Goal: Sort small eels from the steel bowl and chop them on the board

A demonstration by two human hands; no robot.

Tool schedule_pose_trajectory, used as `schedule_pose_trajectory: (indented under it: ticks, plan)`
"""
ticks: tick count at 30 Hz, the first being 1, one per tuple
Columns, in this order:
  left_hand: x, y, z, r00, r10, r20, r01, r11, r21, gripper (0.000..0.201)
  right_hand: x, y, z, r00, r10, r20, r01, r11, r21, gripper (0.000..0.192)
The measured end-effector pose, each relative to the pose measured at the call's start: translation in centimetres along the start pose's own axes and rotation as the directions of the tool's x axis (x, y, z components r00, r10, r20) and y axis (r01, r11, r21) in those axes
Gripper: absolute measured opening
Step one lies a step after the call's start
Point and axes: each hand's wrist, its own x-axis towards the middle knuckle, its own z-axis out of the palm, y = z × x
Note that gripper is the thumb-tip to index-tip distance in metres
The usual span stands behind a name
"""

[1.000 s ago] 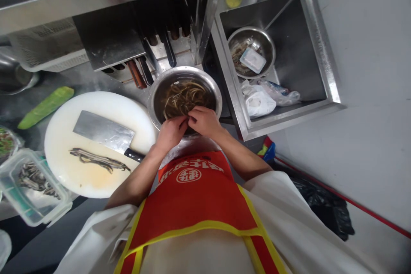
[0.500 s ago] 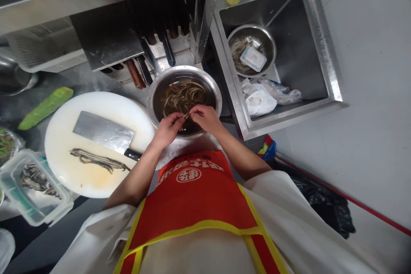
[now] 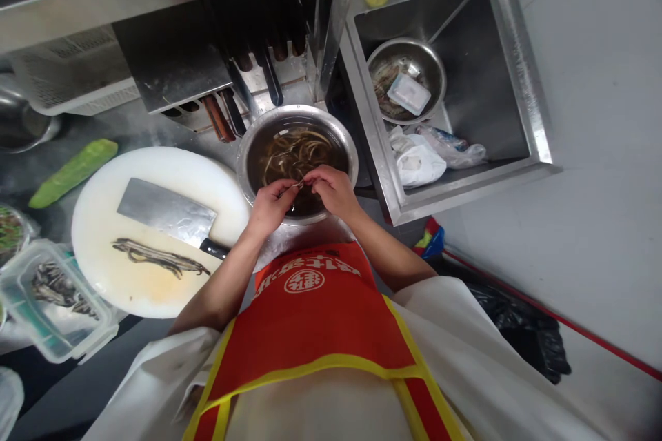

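Observation:
Over the near part of a steel bowl (image 3: 347, 134), my left hand (image 3: 272, 207) and my right hand (image 3: 334, 189) pinch a thin strip (image 3: 298, 185) between their fingertips. It looks like a piece of eel, though it is too small to be sure. Dark water in the bowl covers many similar brown, eel-like strips (image 3: 289, 151). To the left, a cleaver (image 3: 165, 210) lies flat on a round white cutting board (image 3: 196, 169), its black handle toward my left forearm. A bunch of dark strips (image 3: 158, 258) rests on the board below the blade.
Right of the bowl is a steel sink (image 3: 496, 89) holding another bowl (image 3: 437, 83) and plastic bags (image 3: 418, 158). A knife rack (image 3: 176, 62) stands behind. A peeled green vegetable (image 3: 75, 172) and a clear tub (image 3: 31, 296) of dark strips lie left.
My right hand's fingers have shifted very slightly, and both hands stay pinched at the strip over the bowl. Everything else is where it was.

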Motion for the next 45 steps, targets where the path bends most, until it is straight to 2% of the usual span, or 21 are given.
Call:
schedule_pose_trajectory:
  ticks: [3,7,12,18,26,32,35,39,42,45]
  plan:
    - [0.0,-0.1,0.1,1.000,0.003,-0.017,-0.002,1.000,0.006,0.035,-0.1,-0.3,0.0,1.000,-0.029,-0.010,0.029,0.999,-0.032,0.018]
    - [0.1,0.0,0.2,0.998,0.024,-0.062,-0.018,0.996,0.084,0.033,-0.3,-0.5,0.5,0.997,-0.063,-0.037,0.055,0.979,-0.199,0.022]
    - [0.0,0.5,0.4,0.993,0.043,-0.108,-0.026,0.987,0.157,0.030,-0.6,-0.4,1.4,0.991,-0.127,-0.048,0.108,0.949,-0.297,0.014]
    - [-0.5,1.2,0.7,0.985,0.091,-0.147,-0.052,0.967,0.250,0.025,-0.7,-0.2,2.1,0.997,-0.066,-0.026,0.049,0.904,-0.424,0.015]
    - [-0.7,1.2,1.3,0.979,0.114,-0.170,-0.066,0.962,0.266,0.025,-0.5,-0.3,2.5,1.000,-0.013,0.001,0.012,0.860,-0.510,0.017]
    - [-0.5,1.3,1.0,0.989,0.076,-0.124,-0.044,0.969,0.244,0.025,-0.5,0.2,2.6,1.000,-0.004,-0.006,0.000,0.844,-0.536,0.017]
    - [-0.2,0.7,0.6,0.997,0.027,-0.074,-0.016,0.988,0.153,0.026,-0.4,0.3,2.4,0.999,-0.028,-0.025,0.011,0.853,-0.522,0.016]
    - [0.1,0.1,0.4,0.998,-0.055,-0.013,0.053,0.992,-0.118,0.029,-0.2,0.2,2.1,0.995,-0.091,-0.052,0.061,0.906,-0.420,0.016]
    - [0.1,0.1,0.5,0.993,-0.119,0.006,0.115,0.947,-0.301,0.027,-0.2,0.0,2.0,0.994,-0.092,-0.058,0.068,0.940,-0.335,0.015]
    - [0.0,0.5,0.7,0.981,-0.186,0.054,0.190,0.865,-0.464,0.024,-0.3,-0.1,1.9,0.996,-0.060,-0.070,0.041,0.969,-0.244,0.014]
